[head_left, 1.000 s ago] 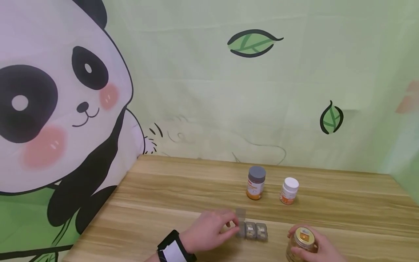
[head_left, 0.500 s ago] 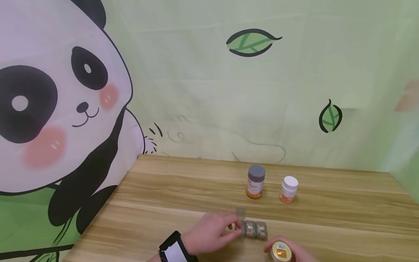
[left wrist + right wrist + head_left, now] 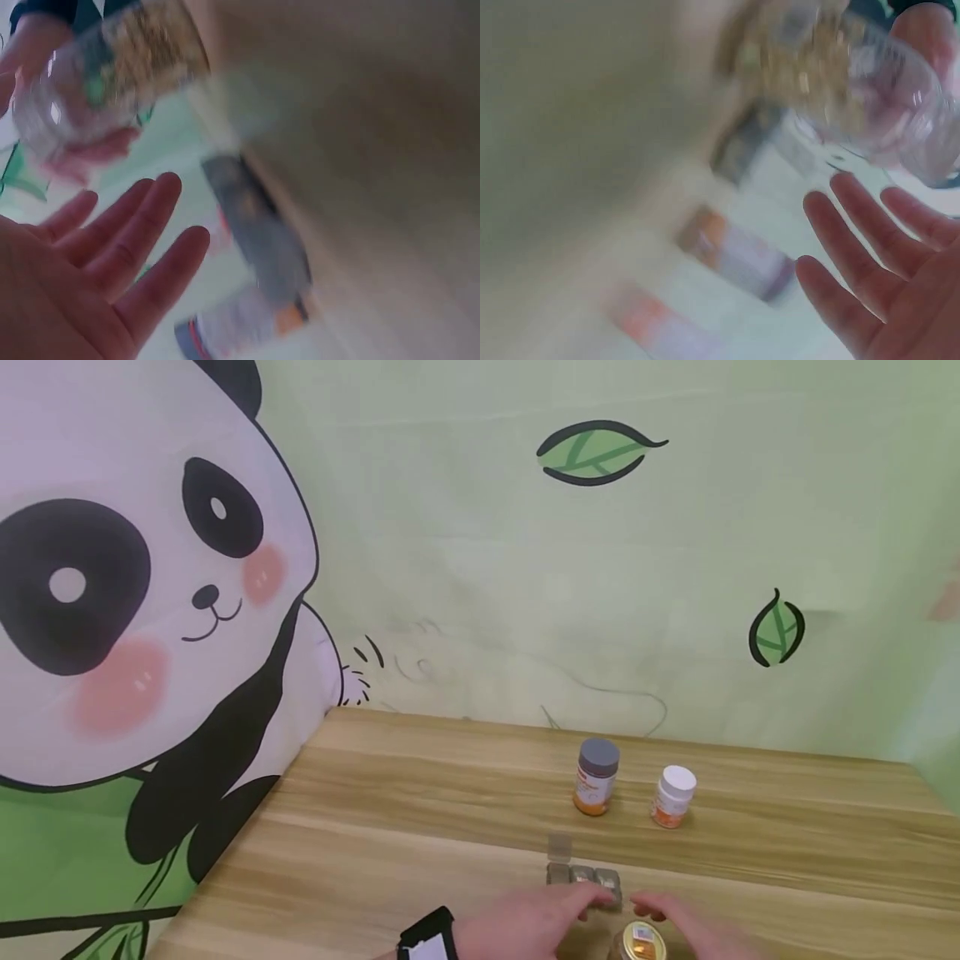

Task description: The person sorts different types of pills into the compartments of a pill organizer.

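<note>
A clear glass jar [image 3: 640, 939] with a gold lid stands at the bottom of the head view, between my two hands. Tan pieces fill its lower part in the right wrist view. My left hand [image 3: 525, 920] reaches from the left with fingers extended, overlapping the pill organizer [image 3: 558, 875] in the head view. To the jar's right, my right hand [image 3: 686, 927] has its fingers straight, and a gap shows between them and the jar [image 3: 817, 67] in the right wrist view. The organizer's left compartment has its lid [image 3: 559, 846] flipped back; the others are partly hidden.
Behind the organizer stand a grey-capped bottle [image 3: 597, 777] and a smaller white-capped bottle [image 3: 673, 796]. Everything sits on a wooden table [image 3: 420, 793]. A cloth backdrop [image 3: 465, 527] with a panda hangs at the table's back edge.
My right hand has brought the jar left, close to the organizer, and its fingers have come off it. My left hand has left the organizer's open compartment and moved right toward the jar.
</note>
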`<state>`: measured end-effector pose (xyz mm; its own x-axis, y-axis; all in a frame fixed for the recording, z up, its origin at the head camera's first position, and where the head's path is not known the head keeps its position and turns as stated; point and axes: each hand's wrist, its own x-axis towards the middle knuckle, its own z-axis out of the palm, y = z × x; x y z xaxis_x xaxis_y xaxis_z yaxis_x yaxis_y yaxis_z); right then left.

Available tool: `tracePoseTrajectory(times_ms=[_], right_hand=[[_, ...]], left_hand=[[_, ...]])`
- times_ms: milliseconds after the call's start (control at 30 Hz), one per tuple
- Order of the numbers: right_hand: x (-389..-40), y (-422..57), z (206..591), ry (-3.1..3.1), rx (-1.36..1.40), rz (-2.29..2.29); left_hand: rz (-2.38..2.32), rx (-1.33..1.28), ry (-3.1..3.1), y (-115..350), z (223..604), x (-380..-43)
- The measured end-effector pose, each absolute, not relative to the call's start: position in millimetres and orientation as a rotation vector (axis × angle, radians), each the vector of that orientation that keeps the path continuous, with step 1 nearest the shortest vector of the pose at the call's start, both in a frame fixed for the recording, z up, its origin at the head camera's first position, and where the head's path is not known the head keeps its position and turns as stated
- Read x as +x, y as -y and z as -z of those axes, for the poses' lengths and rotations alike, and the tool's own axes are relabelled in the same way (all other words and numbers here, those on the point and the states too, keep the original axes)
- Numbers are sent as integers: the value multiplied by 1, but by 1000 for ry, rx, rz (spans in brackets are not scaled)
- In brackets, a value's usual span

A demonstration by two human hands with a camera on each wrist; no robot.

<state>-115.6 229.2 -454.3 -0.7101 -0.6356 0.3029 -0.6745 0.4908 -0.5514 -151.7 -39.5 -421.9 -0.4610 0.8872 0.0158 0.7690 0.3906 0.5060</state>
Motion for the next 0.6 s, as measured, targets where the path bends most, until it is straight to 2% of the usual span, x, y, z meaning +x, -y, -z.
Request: tracePoseTrajectory(times_ms=[100, 233, 433, 600], right_hand=[[-103, -225, 430, 2822, 985, -535], [-99, -212, 416, 2621, 974, -201], [-105, -197, 422, 2351, 1050, -130], [-108, -190, 428, 2338, 1116, -292]], left_hand=[[-636, 1464, -2340, 26, 427, -151], [-552, 1502, -2356, 11, 433, -153], [-391, 1568, -2400, 0, 436, -154], [-386, 1525, -2395, 2, 432, -157]])
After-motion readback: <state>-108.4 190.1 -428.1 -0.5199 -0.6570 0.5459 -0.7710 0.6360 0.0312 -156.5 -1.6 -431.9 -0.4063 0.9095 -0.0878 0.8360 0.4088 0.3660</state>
